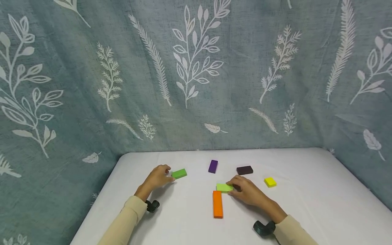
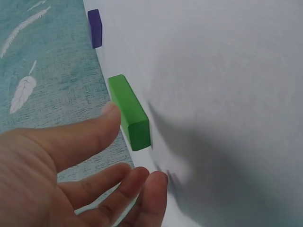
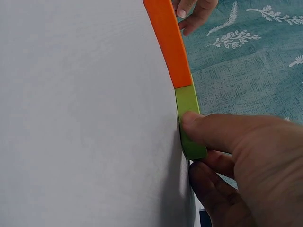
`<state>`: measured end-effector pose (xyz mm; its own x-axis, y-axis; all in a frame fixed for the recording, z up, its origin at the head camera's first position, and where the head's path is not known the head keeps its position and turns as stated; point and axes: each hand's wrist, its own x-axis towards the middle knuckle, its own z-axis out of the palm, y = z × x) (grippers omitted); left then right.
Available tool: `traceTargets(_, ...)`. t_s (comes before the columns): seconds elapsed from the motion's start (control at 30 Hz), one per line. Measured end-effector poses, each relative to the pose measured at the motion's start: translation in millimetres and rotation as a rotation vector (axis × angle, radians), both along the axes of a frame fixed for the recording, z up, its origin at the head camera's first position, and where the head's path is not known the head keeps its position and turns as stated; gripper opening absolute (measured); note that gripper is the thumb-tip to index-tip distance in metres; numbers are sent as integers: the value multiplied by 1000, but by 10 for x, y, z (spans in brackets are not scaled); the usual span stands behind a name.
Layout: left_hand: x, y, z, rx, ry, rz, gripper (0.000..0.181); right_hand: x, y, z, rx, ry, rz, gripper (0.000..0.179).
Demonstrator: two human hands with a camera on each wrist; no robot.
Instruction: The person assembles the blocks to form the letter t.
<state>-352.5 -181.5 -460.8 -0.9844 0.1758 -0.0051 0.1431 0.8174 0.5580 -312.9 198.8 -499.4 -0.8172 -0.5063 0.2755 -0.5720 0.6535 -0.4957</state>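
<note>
Desk (image 1: 180,217), white-covered, carrying six coloured blocks. Item: lime block (image 1: 223,188), mid-desk, well in from the left and right edges; lying flat across the far end of the orange block (image 1: 217,205), seemingly touching it, its free end jutting towards the desk's right edge. Right hand (image 1: 245,190): thumb and fingers pinching the lime block by that free end. Orange block: lengthwise, pointing from the far edge towards the near side. Left hand (image 1: 157,177): thumb and fingers apart about the near-left end of the green block (image 1: 179,174), which lies towards the far left corner; contact of the thumb cannot be told. Also listed: purple block (image 1: 213,166), near the far edge; dark block (image 1: 244,170), right of it; yellow block (image 1: 270,182), nearest the right edge. Handling notes, by judgement: step in hand, seating lime against orange. Pinch best kept light and at the free end, clear of the joint; lime kept flat and slid rather than dropped, lest it nudge orange askew. Fingers best parted evenly on release, so neither drags the piece. Green best gripped by both long sides.
</note>
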Motion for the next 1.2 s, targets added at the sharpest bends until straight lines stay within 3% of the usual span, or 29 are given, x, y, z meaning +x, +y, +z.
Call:
traceTargets(0.23, -41, 63, -48, 23, -11, 20, 53, -2, 34, 10, 16, -2, 3, 29)
traceTargets(0.53, -75, 172, -150, 46, 9, -43, 50, 62, 102, -31, 13, -25, -19, 29)
traceTargets(0.8, -103, 149, -122, 41, 39, -6, 35, 18, 45, 1, 9, -28, -1, 29)
traceTargets(1.2, -90, 127, -128, 84, 5, 34, 30, 24, 34, -4, 27, -11, -8, 29)
